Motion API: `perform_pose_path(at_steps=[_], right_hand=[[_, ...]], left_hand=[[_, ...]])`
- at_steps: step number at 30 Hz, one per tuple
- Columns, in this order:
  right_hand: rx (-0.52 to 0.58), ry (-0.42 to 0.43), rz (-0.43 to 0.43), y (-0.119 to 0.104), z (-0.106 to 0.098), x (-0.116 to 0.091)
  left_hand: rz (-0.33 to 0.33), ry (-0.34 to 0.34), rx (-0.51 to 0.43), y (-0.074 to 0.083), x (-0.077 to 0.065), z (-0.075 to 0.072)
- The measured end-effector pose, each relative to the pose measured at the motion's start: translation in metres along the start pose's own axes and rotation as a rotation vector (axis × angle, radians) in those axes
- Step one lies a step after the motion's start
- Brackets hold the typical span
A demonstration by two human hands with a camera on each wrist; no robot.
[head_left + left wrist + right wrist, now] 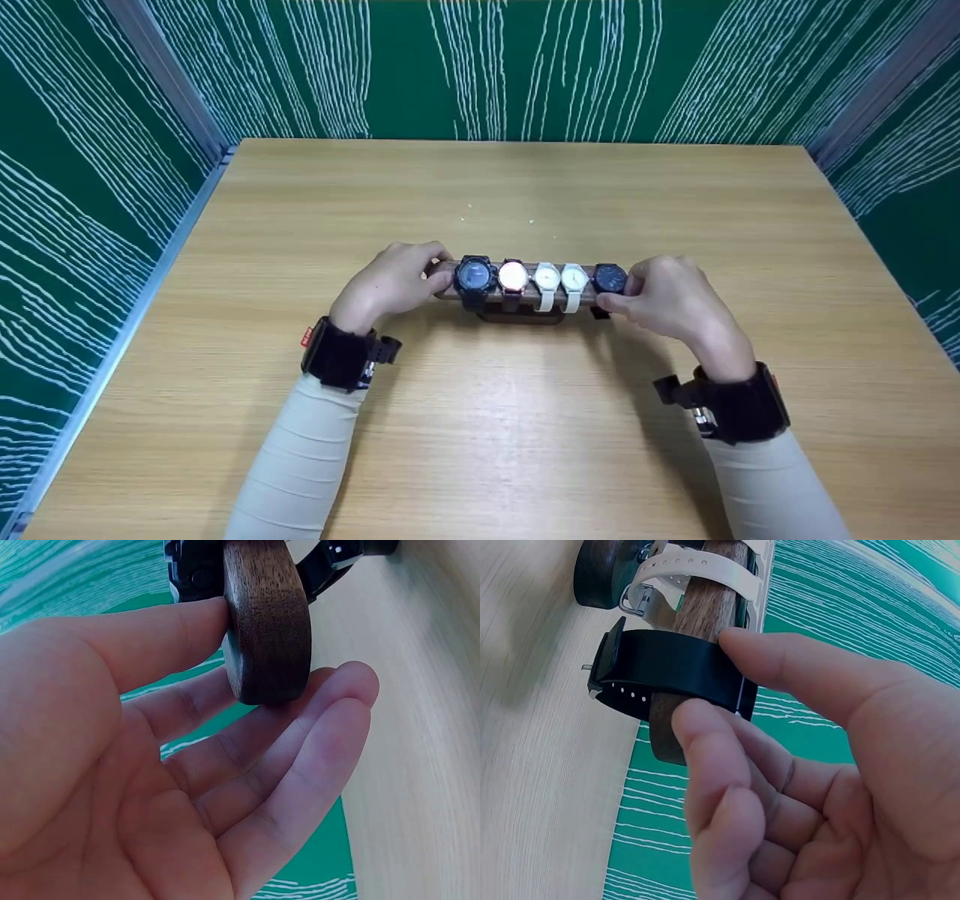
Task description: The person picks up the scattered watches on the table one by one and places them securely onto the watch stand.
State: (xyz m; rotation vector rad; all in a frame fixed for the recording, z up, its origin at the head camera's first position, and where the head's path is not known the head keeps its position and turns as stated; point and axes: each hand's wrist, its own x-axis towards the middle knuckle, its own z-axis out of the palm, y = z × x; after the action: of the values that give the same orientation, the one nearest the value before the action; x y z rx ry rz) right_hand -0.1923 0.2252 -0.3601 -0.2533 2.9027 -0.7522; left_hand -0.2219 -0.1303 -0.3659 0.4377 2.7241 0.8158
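A wooden watch stand, with its bar raised over a base, stands mid-table. Along it from the left sit a bulky black watch, a dark-strapped watch with a glaring dial, two white watches and a black watch. My left hand pinches the bar's left end, thumb in front and fingers behind. At the other end, my right hand pinches the black watch, its thumb and index finger on the strap around the bar.
The stand is on a wooden table. Small white specks lie behind it. Green walls with white streaks enclose the table's back and sides. Each wrist wears a black camera band.
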Motion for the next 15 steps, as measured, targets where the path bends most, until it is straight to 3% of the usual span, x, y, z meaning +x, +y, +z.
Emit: perform_pose_path(at_steps=[15], right_hand=[[-0.003, 0.021, -0.011, -0.0016, 0.0030, 0.0002]], left_hand=[[-0.002, -0.004, -0.009, -0.0002, 0.0000, 0.0003]])
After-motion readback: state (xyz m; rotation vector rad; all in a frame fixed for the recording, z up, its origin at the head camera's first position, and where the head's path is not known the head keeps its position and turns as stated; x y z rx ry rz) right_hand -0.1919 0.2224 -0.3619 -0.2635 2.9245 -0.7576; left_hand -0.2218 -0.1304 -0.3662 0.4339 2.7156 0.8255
